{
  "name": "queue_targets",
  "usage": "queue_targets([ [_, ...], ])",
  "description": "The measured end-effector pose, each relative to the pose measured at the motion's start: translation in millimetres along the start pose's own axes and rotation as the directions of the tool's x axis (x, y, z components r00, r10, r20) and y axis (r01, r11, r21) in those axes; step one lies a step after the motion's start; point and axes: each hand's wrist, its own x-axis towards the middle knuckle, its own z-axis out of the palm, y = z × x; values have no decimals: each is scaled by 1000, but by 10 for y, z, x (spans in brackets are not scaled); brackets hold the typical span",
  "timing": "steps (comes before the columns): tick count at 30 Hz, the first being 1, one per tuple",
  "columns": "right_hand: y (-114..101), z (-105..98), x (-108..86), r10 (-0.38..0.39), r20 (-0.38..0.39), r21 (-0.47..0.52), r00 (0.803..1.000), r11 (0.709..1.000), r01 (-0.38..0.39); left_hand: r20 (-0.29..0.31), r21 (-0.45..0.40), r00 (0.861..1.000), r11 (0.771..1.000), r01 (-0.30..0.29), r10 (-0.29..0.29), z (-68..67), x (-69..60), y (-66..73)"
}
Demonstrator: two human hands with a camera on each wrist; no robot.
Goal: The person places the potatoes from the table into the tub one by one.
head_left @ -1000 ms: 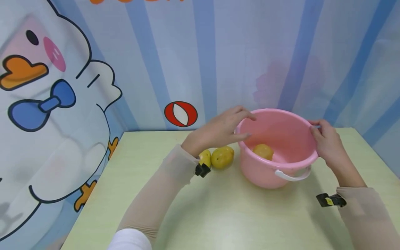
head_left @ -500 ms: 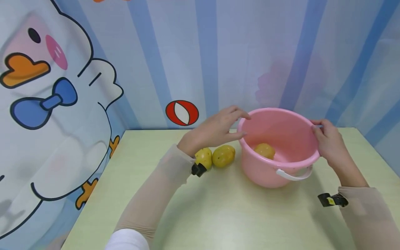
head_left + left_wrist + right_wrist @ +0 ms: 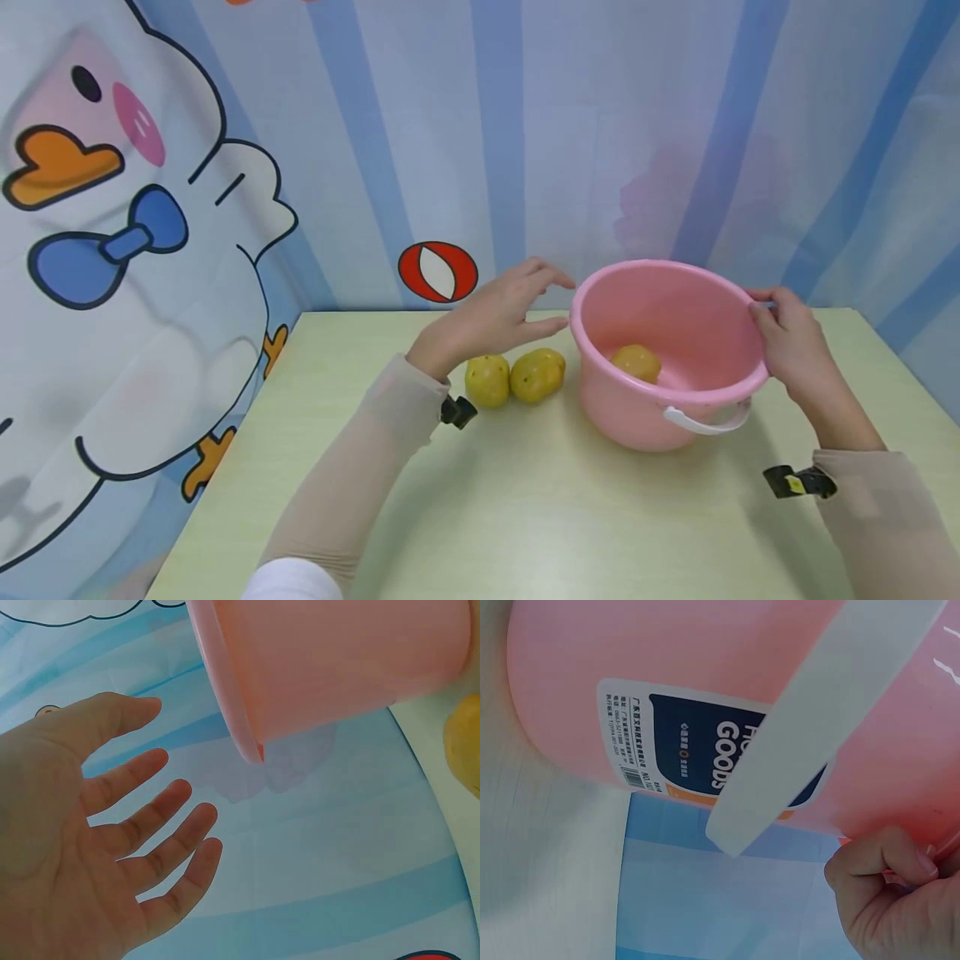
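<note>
I have one pink bucket [image 3: 637,423] on the bench [image 3: 540,508], and three yellow pieces in all, whose kind I can't make out: one yellow piece [image 3: 636,363] inside the bucket and two outside, the left piece [image 3: 487,382] and the right piece [image 3: 537,376], side by side just left of the bucket. My right hand [image 3: 791,337] pinches the bucket's right rim, thumb and fingers curled over it. My left hand [image 3: 495,312] holds nothing; its fingers are spread and gently bent, just short of the left rim.

One white handle [image 3: 817,727] hangs on the near side, lying across the label [image 3: 697,746] so that part of the print is covered. I wear two black devices, one at the left cuff [image 3: 457,412], one at the right cuff [image 3: 799,482]. Behind everything stands a blue striped backdrop [image 3: 600,125] with a big white bird [image 3: 150,350] and one red ball [image 3: 438,272] printed on it.

The bucket's wall hides the lower part of the piece inside. In the left wrist view one yellow piece is cut off by the edge.
</note>
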Motion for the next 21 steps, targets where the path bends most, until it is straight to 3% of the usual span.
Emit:
queue_targets([
  [14,6,5,-5,-20,-23,-5,1000,1000,20,-40,4,999,1000,28,-28,17,-222,-220],
  [21,7,1,-8,-18,-11,4,1000,1000,18,-27,15,997,997,71,-70,7,-308,-299],
])
